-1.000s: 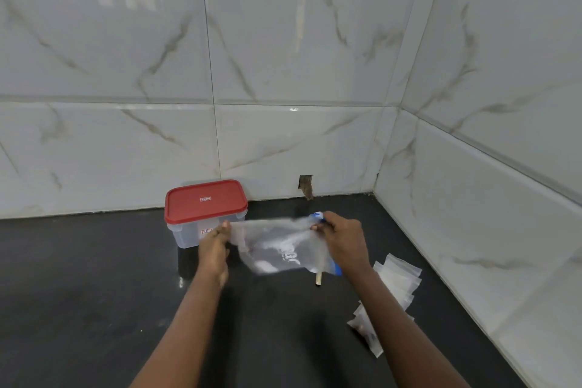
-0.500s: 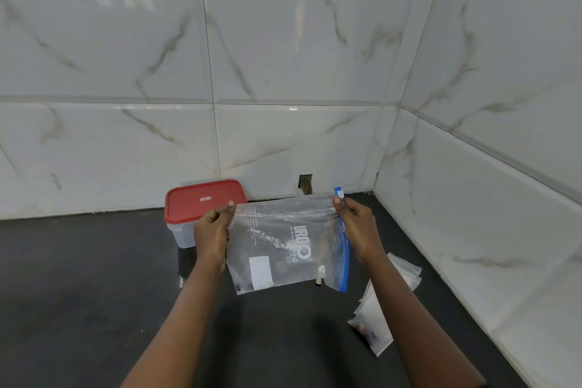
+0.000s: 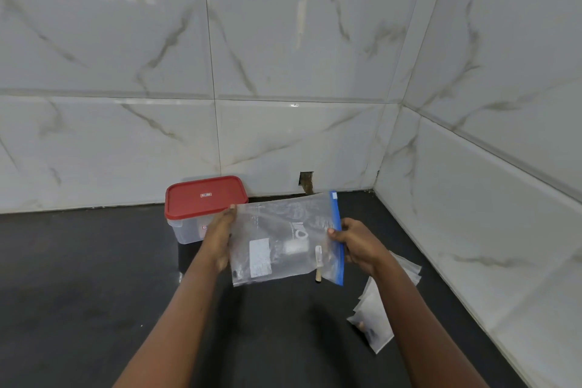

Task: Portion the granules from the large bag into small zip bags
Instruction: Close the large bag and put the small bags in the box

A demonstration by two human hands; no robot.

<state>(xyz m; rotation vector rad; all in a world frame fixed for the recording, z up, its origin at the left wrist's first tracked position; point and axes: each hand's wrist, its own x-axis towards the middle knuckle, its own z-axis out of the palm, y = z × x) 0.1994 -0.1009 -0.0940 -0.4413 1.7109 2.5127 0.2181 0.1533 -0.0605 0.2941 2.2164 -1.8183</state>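
Near right on the dark table (image 3: 94,293): pile of small zip bags (image 3: 376,324), partly behind the right forearm, dark bits in the nearest one. Mid: large clear zip bag (image 3: 283,239) held up above the table, blue zip strip (image 3: 337,239) along its right edge. Left grip (image 3: 220,236) pinches the bag's left edge; right grip (image 3: 356,242) pinches the zip side. Wooden stick (image 3: 318,266) at the bag's lower right, inside or behind unclear. Far left: clear tub with red lid (image 3: 204,198) against the tiled wall (image 3: 283,41).

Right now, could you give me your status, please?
Left hand holds large bag; right hand pinches its blue zip strip. Bag off counter. Small zip bags beside right forearm.
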